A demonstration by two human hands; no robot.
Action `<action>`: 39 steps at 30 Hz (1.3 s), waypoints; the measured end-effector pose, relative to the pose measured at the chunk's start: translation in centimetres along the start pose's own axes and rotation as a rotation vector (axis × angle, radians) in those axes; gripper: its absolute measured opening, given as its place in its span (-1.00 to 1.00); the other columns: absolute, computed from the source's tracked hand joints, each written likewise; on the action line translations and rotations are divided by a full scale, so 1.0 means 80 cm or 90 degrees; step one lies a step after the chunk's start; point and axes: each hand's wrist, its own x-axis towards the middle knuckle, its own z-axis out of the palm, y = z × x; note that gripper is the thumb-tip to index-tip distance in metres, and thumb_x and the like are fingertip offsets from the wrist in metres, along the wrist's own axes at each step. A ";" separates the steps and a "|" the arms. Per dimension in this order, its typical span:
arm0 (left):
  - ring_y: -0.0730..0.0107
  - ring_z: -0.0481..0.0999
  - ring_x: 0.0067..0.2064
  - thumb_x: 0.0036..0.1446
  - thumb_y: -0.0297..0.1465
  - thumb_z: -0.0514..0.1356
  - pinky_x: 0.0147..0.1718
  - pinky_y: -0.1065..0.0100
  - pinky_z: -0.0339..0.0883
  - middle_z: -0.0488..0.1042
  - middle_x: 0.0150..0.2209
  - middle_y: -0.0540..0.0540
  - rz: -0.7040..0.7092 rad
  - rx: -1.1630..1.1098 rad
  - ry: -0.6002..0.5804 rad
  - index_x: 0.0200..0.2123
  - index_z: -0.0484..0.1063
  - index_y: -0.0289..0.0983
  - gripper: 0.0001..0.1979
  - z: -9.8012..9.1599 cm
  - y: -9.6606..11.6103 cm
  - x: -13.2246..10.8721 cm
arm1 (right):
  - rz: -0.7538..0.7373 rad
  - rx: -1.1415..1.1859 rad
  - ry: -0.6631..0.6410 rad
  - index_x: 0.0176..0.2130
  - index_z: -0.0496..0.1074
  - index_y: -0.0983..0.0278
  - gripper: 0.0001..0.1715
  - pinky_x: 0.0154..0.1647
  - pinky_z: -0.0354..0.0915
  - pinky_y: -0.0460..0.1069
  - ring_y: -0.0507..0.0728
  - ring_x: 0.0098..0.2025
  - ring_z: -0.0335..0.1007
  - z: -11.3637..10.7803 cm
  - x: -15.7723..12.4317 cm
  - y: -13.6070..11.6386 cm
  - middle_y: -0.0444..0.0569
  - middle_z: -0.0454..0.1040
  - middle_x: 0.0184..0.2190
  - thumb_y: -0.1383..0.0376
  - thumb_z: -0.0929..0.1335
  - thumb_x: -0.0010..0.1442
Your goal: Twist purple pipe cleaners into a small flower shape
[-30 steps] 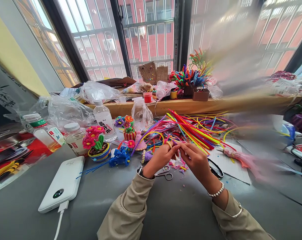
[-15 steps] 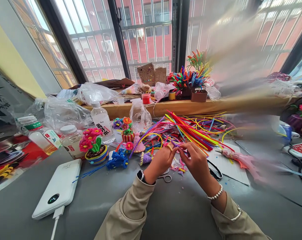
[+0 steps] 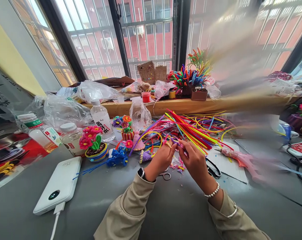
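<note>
Your left hand (image 3: 162, 159) and right hand (image 3: 194, 161) both pinch a small purple pipe cleaner (image 3: 175, 142) above the desk (image 3: 171, 210). Scissors (image 3: 166, 175) lie just beneath your left hand, the pipe-cleaner pile (image 3: 191, 128) crowds just beyond, and bare desk opens toward you.

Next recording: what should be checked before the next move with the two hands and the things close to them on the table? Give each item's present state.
1. Left hand pinches the purple pipe cleaner: ok.
2. Right hand pinches it too: ok.
3. Small scissors lie flat, partly hidden under the left hand: ok.
4. Glue gun lies apart from both hands: ok.
5. Glue gun switched off: cannot tell.
6. Pipe cleaner pile lies just beyond the fingertips: ok.
</note>
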 end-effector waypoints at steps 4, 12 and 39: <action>0.32 0.40 -0.26 0.18 -0.30 -0.25 -0.28 0.28 0.28 0.41 -0.34 -0.22 -0.001 -0.031 0.003 -0.30 0.28 -0.33 -0.63 0.001 -0.001 -0.001 | -0.040 -0.027 0.022 -0.22 0.37 0.35 -0.76 -0.39 0.27 -0.07 0.07 -0.42 0.38 0.002 -0.001 0.000 0.02 0.44 -0.47 0.37 0.18 0.15; 0.37 0.38 -0.36 0.18 -0.28 -0.25 -0.35 0.32 0.27 0.39 -0.42 -0.17 -0.015 -0.036 -0.009 -0.38 0.27 -0.32 -0.63 -0.002 0.002 -0.002 | -0.035 -0.020 0.028 -0.28 0.40 0.38 -0.78 -0.40 0.26 -0.08 0.06 -0.47 0.37 0.001 -0.003 -0.003 0.01 0.44 -0.52 0.39 0.20 0.14; 0.44 0.27 -0.44 0.14 -0.20 -0.19 -0.42 0.41 0.13 0.34 -0.47 -0.05 0.001 -0.083 -0.122 -0.40 0.30 -0.29 -0.62 -0.024 -0.001 -0.002 | -0.082 0.009 -0.240 -0.06 0.27 0.24 -0.63 -0.55 0.20 -0.14 -0.02 -0.55 0.34 -0.030 0.014 0.012 -0.09 0.48 -0.43 0.36 0.19 0.11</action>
